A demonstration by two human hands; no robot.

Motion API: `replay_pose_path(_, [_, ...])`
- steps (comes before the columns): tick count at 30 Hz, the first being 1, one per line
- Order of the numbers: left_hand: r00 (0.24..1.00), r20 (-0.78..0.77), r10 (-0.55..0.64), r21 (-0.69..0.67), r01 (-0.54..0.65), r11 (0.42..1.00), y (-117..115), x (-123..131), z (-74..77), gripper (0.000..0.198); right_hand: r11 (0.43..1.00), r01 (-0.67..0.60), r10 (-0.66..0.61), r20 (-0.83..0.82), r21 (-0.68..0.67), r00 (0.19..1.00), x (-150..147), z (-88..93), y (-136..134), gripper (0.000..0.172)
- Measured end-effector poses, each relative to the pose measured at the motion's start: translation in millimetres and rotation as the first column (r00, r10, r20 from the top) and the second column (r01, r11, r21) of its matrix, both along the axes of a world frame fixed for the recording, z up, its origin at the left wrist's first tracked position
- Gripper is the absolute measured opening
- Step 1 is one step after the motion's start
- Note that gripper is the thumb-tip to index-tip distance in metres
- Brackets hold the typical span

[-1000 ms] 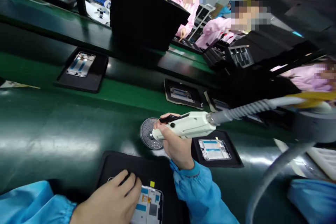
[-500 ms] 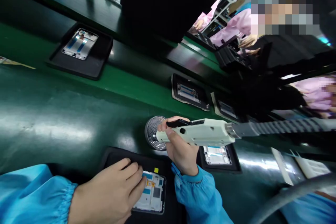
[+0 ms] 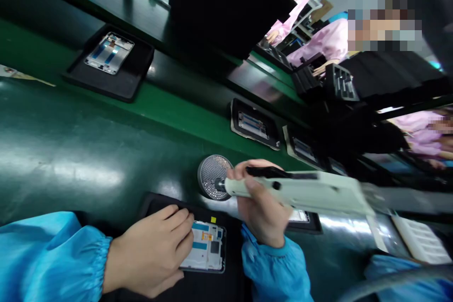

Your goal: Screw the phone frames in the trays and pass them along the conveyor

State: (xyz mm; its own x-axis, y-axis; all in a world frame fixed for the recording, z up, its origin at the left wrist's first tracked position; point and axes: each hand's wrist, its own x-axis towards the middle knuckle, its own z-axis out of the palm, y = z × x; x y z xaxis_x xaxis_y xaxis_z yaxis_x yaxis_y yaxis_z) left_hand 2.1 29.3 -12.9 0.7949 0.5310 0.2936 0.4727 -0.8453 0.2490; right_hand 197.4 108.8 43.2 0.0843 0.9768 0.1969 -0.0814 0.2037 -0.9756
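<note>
On the green worktop (image 3: 88,141) in front of you, the phone frame (image 3: 200,259) lies on a black tray (image 3: 205,288), its left end under your left hand (image 3: 155,247). Those fingers lie close together over the frame, with the thumb by its near edge; whether the grip there pinches the frame or merely rests on it, I cannot tell. Your right hand (image 3: 264,207) has its grip wrapped around the pale driver (image 3: 318,191), near the nose, and the tip is at the perforated dish (image 3: 214,170), just beyond the tray; whether it touches is hard to make out.

For good work here, I would bring the tip as square to the dish as you can and press lightly, since a slanted push could skid across the holes. The driver leans well over to the right and its rear end is blurred, so steady your wrist before putting weight on it. Mind the right sleeve (image 3: 276,269) beside the frame: hold that forearm high enough not to drag. With the left, a light hold at the rim seems wiser than pressure on the face, where the orange piece (image 3: 206,236) looks delicate. Give the yellow tab (image 3: 213,220) room too.
</note>
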Motion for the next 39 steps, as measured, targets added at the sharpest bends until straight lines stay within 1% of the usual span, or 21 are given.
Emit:
replay_pose_path(3, [1.0,0.004,-0.004,-0.003,0.004,1.0,-1,0,0.1,0.053,0.997,0.01,-0.008,-0.035,0.072,0.999,5,16.0,-20,0.019])
replay_pose_path(5, [1.0,0.004,-0.015,-0.012,0.015,1.0,0,0,0.2,0.053,0.997,-0.042,0.041,0.005,0.062,0.999,6,19.2,-37,0.019])
replay_pose_path(9, [1.0,0.005,-0.026,-0.027,0.026,0.999,1,0,-0.3,0.052,0.977,-0.214,0.215,0.117,-0.022,0.97,5,11.1,-62,0.022])
replay_pose_path(11, [1.0,0.007,-0.025,-0.028,0.025,0.999,1,1,-0.4,0.052,0.97,-0.24,0.242,0.142,-0.034,0.96,3,6.7,-67,0.023])
replay_pose_path(16, [0.999,0.013,-0.032,-0.035,0.033,0.999,1,1,0.6,0.053,0.974,-0.222,0.226,0.149,-0.041,0.963,-1,4.1,-65,0.023])
replay_pose_path(24, [0.999,0.018,-0.044,-0.027,0.045,0.999,1,1,0.4,0.049,0.973,-0.222,0.229,0.133,-0.063,0.964,-3,0.0,-64,0.024])
replay_pose_path(32, [0.999,0.002,-0.054,-0.049,0.054,0.997,1,2,1.8,0.046,0.972,-0.227,0.233,0.126,-0.065,0.964,-2,2.5,-64,0.023])
replay_pose_path(39, [0.998,0.038,-0.042,-0.047,0.044,0.998,1,3,1.7,0.046,0.978,-0.195,0.205,0.159,-0.074,0.966,-7,4.0,-64,0.021])
